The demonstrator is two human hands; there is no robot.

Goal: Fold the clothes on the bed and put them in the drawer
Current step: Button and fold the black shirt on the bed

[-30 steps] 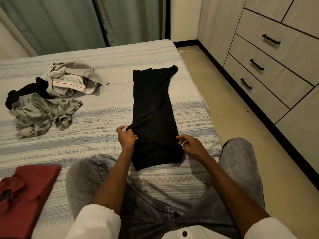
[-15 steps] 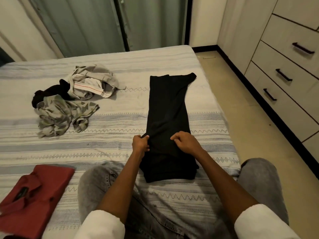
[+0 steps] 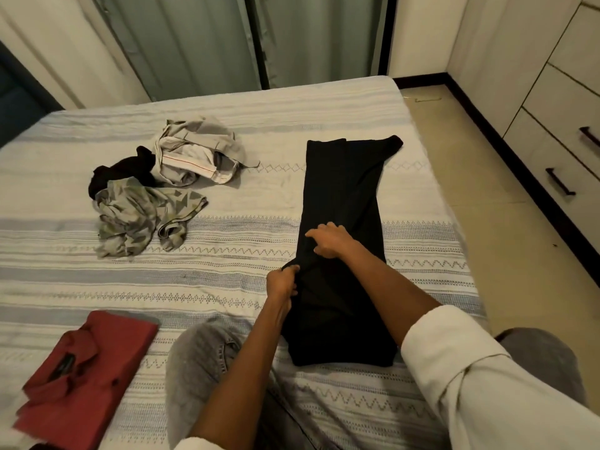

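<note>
Task partly complete: a folded red shirt (image 3: 84,375) lies on the bed (image 3: 227,280), the left hand (image 3: 283,282) pinches and the right hand (image 3: 328,240) presses the lengthwise-folded black trousers (image 3: 341,222) mid-bed, an unfolded pile (image 3: 156,190) remains, and the drawers (image 3: 558,157) are closed.

Dim warm indoor light, soft shadows, wide-angle bending at edges, slight motion blur.

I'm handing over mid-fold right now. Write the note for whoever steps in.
Left hand pinches the left edge of the black trousers; right hand rests on them with curled fingers, grip unclear.
Trousers lie lengthwise on the bed.
Done: red shirt folded near the left corner.
Left: finish the trousers, fold the pile of clothes, then put everything in a drawer, all shut.
</note>
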